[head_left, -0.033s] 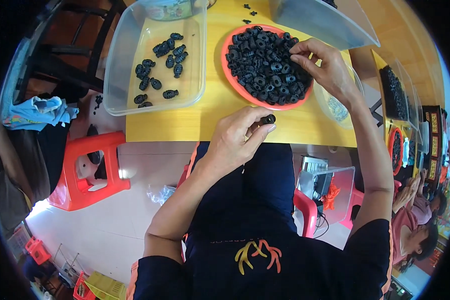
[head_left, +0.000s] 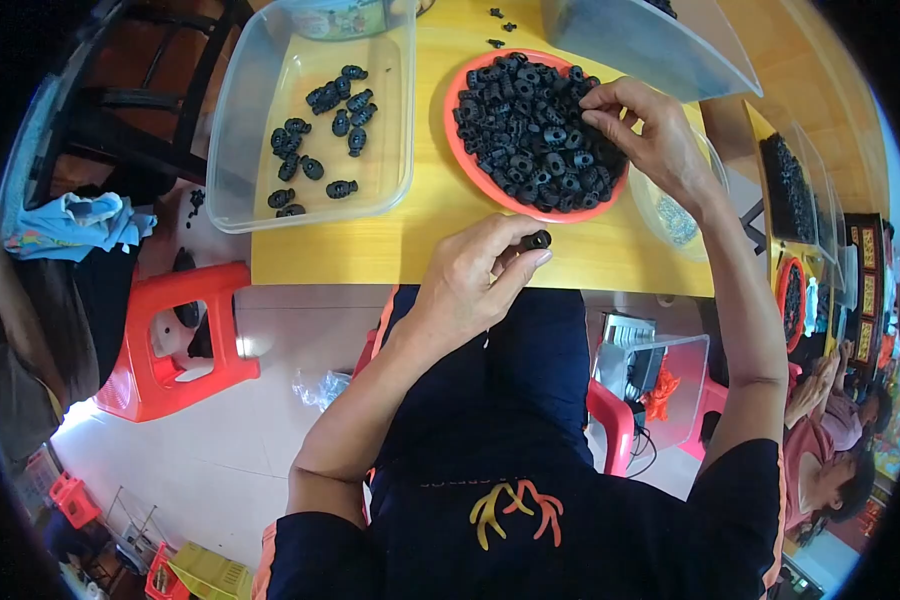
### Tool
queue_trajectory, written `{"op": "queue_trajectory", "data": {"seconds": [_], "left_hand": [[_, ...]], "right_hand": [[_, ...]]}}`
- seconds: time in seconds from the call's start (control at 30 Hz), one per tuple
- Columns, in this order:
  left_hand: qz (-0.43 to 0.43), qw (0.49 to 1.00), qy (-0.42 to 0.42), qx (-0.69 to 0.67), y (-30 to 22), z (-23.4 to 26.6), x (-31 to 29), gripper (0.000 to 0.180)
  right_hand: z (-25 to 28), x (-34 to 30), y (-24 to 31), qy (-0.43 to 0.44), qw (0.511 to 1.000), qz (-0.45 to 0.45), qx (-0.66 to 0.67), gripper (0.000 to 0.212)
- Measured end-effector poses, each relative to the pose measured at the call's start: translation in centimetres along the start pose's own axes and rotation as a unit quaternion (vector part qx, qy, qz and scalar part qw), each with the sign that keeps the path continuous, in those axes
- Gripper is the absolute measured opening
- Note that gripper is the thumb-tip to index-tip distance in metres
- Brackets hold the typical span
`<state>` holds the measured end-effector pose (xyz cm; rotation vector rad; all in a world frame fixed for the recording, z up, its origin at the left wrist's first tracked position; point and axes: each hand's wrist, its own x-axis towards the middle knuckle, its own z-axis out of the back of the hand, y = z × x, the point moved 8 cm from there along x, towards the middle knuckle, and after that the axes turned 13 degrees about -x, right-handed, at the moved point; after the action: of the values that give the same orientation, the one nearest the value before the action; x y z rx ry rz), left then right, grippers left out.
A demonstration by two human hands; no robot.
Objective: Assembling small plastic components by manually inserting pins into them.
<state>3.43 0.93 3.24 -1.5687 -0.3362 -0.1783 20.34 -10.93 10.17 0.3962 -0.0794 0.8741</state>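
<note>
My left hand point(head_left: 480, 275) is closed in a pinch on a small black cord lock body point(head_left: 536, 240), its open end showing, just in front of the table's near edge. Beyond it, a red round plate point(head_left: 459, 140) holds a heap of black plastic cord lock bodies point(head_left: 535, 130). My right hand point(head_left: 655, 135) reaches over the plate's right side, thumb and forefinger nearly together at the heap. Whatever lies between those fingertips is too small to make out. To the left, a clear plastic bin point(head_left: 405, 180) holds several black cord locks point(head_left: 355, 115), some with a plunger end showing.
Partly under my right wrist, a clear round dish point(head_left: 715, 170) holds tiny silvery pieces. Small black parts point(head_left: 496, 43) lie at the yellow table's far side, beside a translucent bin point(head_left: 650, 45). A red stool point(head_left: 185, 340) stands left; other people point(head_left: 820, 450) sit at right.
</note>
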Motion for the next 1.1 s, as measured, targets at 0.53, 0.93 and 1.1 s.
{"op": "queue_trajectory", "data": {"seconds": [0.53,0.93,1.1], "left_hand": [[-0.059,0.997,0.051,0.019,0.3,-0.1,-0.1,0.026],[-0.070,0.996,0.052,0.025,0.1,-0.2,-0.1,0.026],[-0.061,0.996,0.059,0.029,0.0,-0.3,0.0,0.026]], "right_hand": [[-0.4,1.6,2.3,0.020,0.996,0.016,-0.090,0.014],[-1.7,2.0,2.3,0.057,0.989,-0.003,-0.134,0.021],[-1.8,2.1,2.2,0.055,0.990,-0.018,-0.125,0.021]]}}
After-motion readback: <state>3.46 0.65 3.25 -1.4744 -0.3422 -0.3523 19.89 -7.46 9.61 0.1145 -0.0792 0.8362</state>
